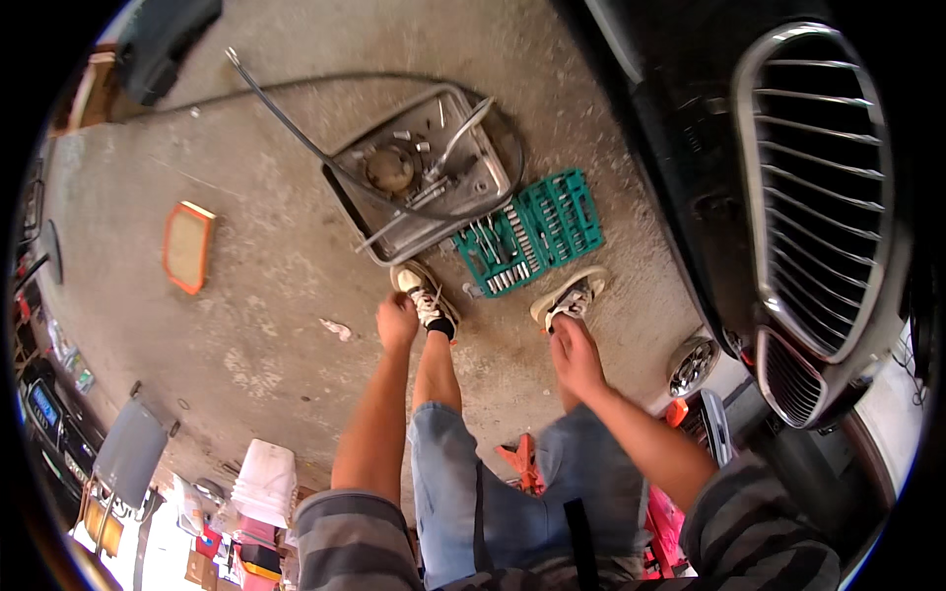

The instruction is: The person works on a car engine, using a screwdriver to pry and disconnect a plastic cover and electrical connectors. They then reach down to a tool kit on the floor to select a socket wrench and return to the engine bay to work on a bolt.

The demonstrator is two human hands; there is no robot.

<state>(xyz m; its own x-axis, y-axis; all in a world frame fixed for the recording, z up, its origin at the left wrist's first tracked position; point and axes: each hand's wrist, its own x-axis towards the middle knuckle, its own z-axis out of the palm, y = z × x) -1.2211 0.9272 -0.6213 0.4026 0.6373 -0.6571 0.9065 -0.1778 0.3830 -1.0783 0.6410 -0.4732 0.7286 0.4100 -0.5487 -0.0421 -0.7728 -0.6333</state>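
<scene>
My left hand (397, 321) hangs just behind my left shoe (424, 295), its fingers curled in; whatever they may hold is hidden. Over my right shoe (574, 293), my right hand (576, 357) has its fingers loosely stretched out, and nothing shows in it. Beyond my feet lies an opened green socket set case (554, 219), filled with rows of sockets and wrenches. A metal tray (370, 212) sits next to it on the concrete, holding a round part (390, 169), several loose tools and small pieces. A black hose (286, 120) runs across the tray.
On the right is the front of a dark car with a chrome grille (823, 197). An orange-framed air filter (188, 248) lies on the floor at the left, and a crumpled scrap (336, 329) is nearer. White bins (264, 483) and a grey chair (135, 451) stand at the lower left.
</scene>
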